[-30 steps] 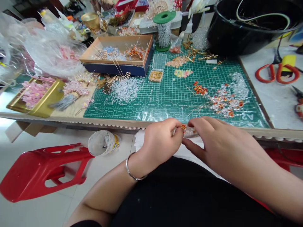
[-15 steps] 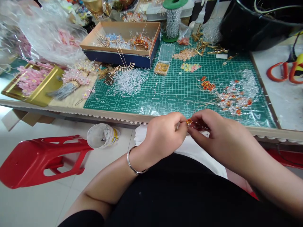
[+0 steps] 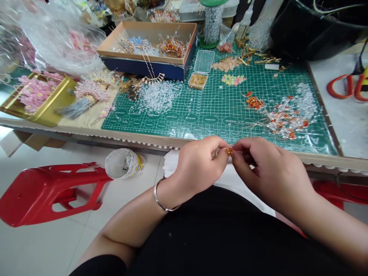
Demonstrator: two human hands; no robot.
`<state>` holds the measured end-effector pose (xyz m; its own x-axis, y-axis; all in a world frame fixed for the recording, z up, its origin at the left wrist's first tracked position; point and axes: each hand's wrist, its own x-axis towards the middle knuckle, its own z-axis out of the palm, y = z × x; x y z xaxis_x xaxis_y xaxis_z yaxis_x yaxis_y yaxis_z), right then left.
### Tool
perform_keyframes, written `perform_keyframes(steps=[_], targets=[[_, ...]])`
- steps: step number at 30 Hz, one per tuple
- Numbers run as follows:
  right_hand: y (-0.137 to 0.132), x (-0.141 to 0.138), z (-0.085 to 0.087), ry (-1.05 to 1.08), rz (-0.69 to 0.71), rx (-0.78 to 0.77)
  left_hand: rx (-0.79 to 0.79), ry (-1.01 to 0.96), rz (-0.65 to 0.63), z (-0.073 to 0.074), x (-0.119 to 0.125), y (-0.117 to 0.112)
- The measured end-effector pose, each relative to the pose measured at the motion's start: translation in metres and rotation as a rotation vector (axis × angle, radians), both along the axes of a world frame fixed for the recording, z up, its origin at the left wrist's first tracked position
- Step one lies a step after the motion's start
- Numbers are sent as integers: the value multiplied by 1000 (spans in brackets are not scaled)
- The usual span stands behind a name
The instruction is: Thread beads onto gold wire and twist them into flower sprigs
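My left hand (image 3: 198,166) and my right hand (image 3: 266,172) meet just below the table's front edge. Both pinch a small orange bead piece (image 3: 229,151) between their fingertips. A silver bangle (image 3: 161,199) circles my left wrist. On the green cutting mat (image 3: 207,111) above my hands lie a heap of clear and orange beaded wires (image 3: 287,115), a small orange bead cluster (image 3: 253,102) and a pile of clear beads (image 3: 158,97).
A blue box (image 3: 149,53) of beaded ornaments stands at the back left, a gold tray (image 3: 37,99) of pink flowers at the far left. Red scissors (image 3: 347,86) lie right. Under the table are a red stool (image 3: 48,191) and a plastic jar (image 3: 123,164).
My hands rose slightly toward the table edge and stayed pinched on the orange bead piece. The view tilted a little lower and to the right.
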<state>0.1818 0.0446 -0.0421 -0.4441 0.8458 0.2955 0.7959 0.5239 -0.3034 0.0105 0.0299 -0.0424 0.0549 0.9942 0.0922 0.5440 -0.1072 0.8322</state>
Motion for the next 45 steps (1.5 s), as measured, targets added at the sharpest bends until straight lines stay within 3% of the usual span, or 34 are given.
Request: perform_keyframes(steps=[4, 7, 9, 15, 24, 32, 35, 39, 45], targets=[[4, 5, 5, 90, 34, -77, -54, -36, -37, 7, -2, 0], [11, 10, 10, 208, 105, -273, -208, -118, -103, 14, -7, 4], [14, 13, 12, 264, 166, -309, -308, -226, -134, 16, -10, 7], [14, 19, 6, 141, 346, 6, -439, -505, -84, 11, -9, 10], [10, 23, 1, -44, 352, 113, -415, -429, -125, 10, -7, 11], [12, 24, 4, -175, 400, 99, -418, -380, -160, 9, -5, 11], [12, 24, 7, -110, 364, 18, -430, -396, -170, 9, -6, 12], [11, 26, 11, 33, 272, -206, -411, -344, -215, 9, -8, 9], [6, 35, 3, 335, 205, -420, -86, -110, -215, 6, -6, -3]])
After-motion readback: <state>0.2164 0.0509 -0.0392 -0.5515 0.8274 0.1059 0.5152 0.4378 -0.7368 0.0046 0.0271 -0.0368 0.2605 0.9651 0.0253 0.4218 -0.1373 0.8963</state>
